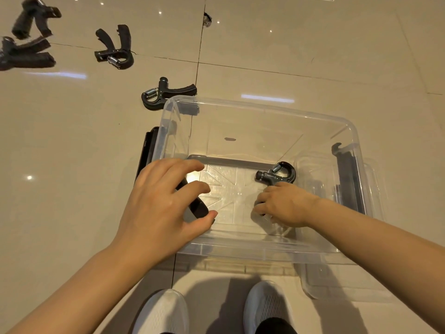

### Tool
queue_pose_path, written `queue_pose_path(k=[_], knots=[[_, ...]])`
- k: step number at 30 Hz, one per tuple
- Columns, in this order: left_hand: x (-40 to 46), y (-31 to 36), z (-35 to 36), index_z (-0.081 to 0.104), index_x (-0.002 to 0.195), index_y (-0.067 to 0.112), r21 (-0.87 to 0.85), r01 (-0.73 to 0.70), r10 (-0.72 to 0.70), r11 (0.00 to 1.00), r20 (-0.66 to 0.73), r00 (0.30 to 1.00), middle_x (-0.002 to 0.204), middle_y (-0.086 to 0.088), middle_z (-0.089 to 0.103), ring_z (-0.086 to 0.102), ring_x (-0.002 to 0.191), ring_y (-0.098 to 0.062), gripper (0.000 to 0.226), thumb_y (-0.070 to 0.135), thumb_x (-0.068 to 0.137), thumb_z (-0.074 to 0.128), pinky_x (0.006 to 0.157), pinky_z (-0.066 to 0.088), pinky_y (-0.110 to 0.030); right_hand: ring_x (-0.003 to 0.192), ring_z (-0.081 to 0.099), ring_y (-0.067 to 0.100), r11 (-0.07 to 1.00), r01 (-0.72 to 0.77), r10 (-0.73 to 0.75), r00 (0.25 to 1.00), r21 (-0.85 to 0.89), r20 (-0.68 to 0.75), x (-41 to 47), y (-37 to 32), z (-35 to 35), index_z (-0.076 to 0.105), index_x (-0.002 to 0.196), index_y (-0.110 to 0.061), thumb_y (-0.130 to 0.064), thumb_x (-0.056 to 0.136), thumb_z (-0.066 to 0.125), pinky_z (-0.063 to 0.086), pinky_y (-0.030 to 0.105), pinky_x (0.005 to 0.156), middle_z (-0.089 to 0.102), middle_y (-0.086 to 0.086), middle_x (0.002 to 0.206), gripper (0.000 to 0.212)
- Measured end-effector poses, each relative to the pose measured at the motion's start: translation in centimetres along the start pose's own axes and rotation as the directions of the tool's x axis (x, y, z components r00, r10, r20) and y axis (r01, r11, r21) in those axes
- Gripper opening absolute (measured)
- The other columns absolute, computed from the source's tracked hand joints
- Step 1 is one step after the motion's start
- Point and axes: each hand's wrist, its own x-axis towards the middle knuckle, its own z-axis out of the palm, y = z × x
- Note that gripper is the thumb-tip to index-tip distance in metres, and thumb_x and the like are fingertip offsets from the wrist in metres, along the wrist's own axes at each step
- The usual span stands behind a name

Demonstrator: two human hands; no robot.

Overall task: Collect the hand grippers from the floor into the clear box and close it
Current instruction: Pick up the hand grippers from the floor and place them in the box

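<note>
nearest: my two white mesh shoes [163, 312], toes pointing at the box, on the glossy beige tiled floor [60, 141].

clear plastic lid [342, 283]: flat on the floor, partly under the near right corner of the box.

clear rectangular plastic box [265, 109]: open, on the floor before my feet, with dark latch pieces at its left and right ends.

my left hand [166, 203]: over the near left part of the box, fingers curled loosely about a black hand-gripper handle [198, 206]; only that handle shows beneath the fingers.

my right hand [284, 206]: down inside the box, fingers wrapped round the handles of a black hand gripper with steel spring [277, 175], its hooked head lying on the box bottom.

beyond the box, on the floor: one black spring gripper [163, 94] touching the far left corner; another black gripper [116, 49] farther off; two blurred black foam-handled grippers [29, 34] at the far left.
</note>
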Motion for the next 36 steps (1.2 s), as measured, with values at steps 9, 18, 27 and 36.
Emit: queue_pose_path(k=[9, 18, 27, 36], knots=[[-0.3, 0.1, 0.3, 0.071, 0.09, 0.012, 0.031, 0.031, -0.029, 0.999, -0.068, 0.997, 0.115, -0.008, 0.062, 0.049, 0.112, -0.029, 0.039, 0.045, 0.071, 0.067, 0.091, 0.037, -0.03, 0.116, 0.047, 0.024, 0.996, -0.048, 0.046, 0.999, -0.074, -0.023, 0.0, -0.2, -0.1, 0.048, 0.128, -0.031, -0.026, 0.096, 0.045, 0.034, 0.043, 0.101, 0.051, -0.002, 0.129, 0.032], [0.1, 0.4, -0.3, 0.064, 0.111, 0.004, -0.059, 0.044, -0.053, 0.997, -0.171, 0.984, 0.112, -0.012, 0.06, 0.053, 0.104, -0.028, 0.059, 0.048, 0.072, 0.071, 0.099, 0.032, -0.02, 0.114, 0.052, 0.016, 0.801, 0.274, 0.227, 0.684, 0.532, -0.693, -2.2, -3.8, -6.4, 0.051, 0.129, -0.022, -0.043, 0.078, 0.07, 0.043, 0.029, 0.092, 0.058, -0.003, 0.123, 0.059], [0.3, 0.5, -0.6, 0.057, 0.12, 0.004, -0.1, 0.054, -0.07, 0.994, -0.171, 0.983, 0.117, -0.014, 0.057, 0.051, 0.11, -0.028, 0.066, 0.053, 0.077, 0.067, 0.102, 0.029, -0.022, 0.094, 0.061, 0.008, 0.466, 0.451, 0.363, 0.687, 0.761, -0.63, -1.6, -6.3, -8.2, 0.064, 0.11, -0.016, -0.013, 0.079, 0.065, 0.05, 0.03, 0.082, 0.066, -0.006, 0.104, 0.031], [0.1, 0.2, -0.2, 0.068, 0.1, 0.008, -0.124, 0.079, -0.103, 0.989, -0.195, 0.975, 0.117, -0.013, 0.057, 0.047, 0.111, -0.025, 0.042, 0.045, 0.08, 0.063, 0.099, 0.031, -0.022, 0.086, 0.065, 0.019, 0.034, 0.166, 0.694, 0.706, 0.986, -0.143, -0.7, -1.5, -5.6, 0.059, 0.094, -0.034, -0.003, 0.084, 0.066, 0.056, 0.044, 0.08, 0.063, -0.004, 0.093, 0.033]])
